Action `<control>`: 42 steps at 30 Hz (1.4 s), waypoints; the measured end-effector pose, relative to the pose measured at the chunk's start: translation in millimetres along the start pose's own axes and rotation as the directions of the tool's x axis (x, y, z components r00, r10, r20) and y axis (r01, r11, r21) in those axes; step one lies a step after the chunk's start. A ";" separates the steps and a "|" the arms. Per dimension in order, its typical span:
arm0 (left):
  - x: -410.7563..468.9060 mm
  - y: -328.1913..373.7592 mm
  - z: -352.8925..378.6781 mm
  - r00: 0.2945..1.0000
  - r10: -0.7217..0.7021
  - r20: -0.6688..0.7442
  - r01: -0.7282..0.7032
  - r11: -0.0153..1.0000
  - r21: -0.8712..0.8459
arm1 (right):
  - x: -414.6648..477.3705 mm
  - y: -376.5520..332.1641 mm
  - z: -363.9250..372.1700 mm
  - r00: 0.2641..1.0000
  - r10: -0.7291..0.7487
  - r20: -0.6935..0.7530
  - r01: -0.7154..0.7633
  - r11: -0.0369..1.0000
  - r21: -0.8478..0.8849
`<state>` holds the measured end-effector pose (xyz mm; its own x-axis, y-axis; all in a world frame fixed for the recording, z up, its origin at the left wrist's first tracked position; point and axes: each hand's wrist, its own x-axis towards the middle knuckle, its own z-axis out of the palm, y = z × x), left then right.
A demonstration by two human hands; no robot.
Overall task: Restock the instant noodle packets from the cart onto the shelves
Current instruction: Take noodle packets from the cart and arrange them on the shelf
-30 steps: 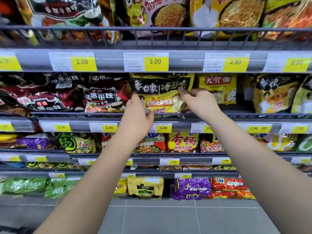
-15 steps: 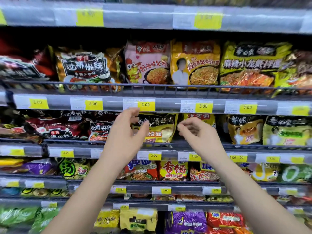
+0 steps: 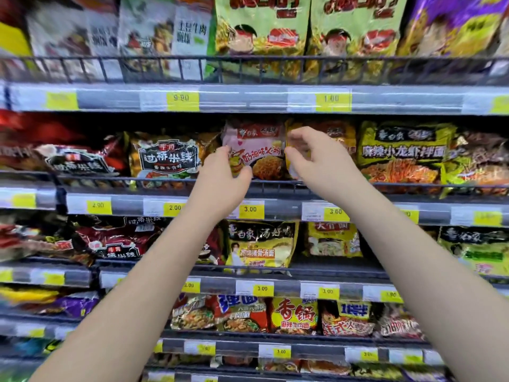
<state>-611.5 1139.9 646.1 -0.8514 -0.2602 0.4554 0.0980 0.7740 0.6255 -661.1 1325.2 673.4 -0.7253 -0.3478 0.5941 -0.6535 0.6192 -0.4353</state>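
A pink noodle packet (image 3: 256, 142) stands upright behind the wire rail of the second shelf from the top. My left hand (image 3: 223, 172) is at its lower left corner, fingers curled and apart. My right hand (image 3: 314, 158) hovers at its right edge, in front of a yellow packet (image 3: 341, 133), fingers spread. Whether either hand touches the pink packet is blurred. Neither hand holds anything. One shelf down stands a black and yellow packet (image 3: 261, 244). The cart is out of view.
Grey shelves with wire rails (image 3: 275, 186) and yellow price tags (image 3: 250, 209) fill the view, packed with noodle packets. Green packets (image 3: 261, 26) stand on the top shelf. A yellow-green packet (image 3: 402, 153) sits right of my hands, and a black-labelled one (image 3: 168, 158) sits to the left.
My view tilted upward. Both hands let go of the black and yellow packet and rose one shelf to the pink packet.
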 end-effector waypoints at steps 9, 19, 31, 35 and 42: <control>33.7 -0.3 9.4 0.983 -0.140 0.118 0.115 0.973 0.198 | 70.6 7.6 37.4 0.979 -0.015 0.205 0.113 0.873 -0.474; 49.6 -6.8 19.4 0.986 -0.142 0.087 0.116 0.961 0.250 | 108.0 18.0 45.2 0.976 0.125 0.177 0.007 0.800 -0.601; 44.6 -12.1 21.7 0.996 -0.082 0.040 0.070 0.966 0.248 | 99.9 8.6 28.7 0.983 0.056 0.174 0.031 0.889 -0.458; 38.7 -13.5 22.4 0.998 -0.064 0.029 0.056 0.972 0.230 | 95.0 13.3 31.7 0.978 0.068 0.196 0.034 0.878 -0.477; 24.8 -14.2 27.4 0.999 0.031 -0.019 -0.025 0.963 0.269 | 81.6 22.7 26.3 0.987 0.004 0.159 0.067 0.896 -0.440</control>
<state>-648.1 1138.3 631.2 -0.8378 -0.2468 0.4870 -0.0229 0.9071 0.4203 -740.8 1292.4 694.2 -0.7534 -0.4523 0.4774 -0.5384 0.8410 -0.0529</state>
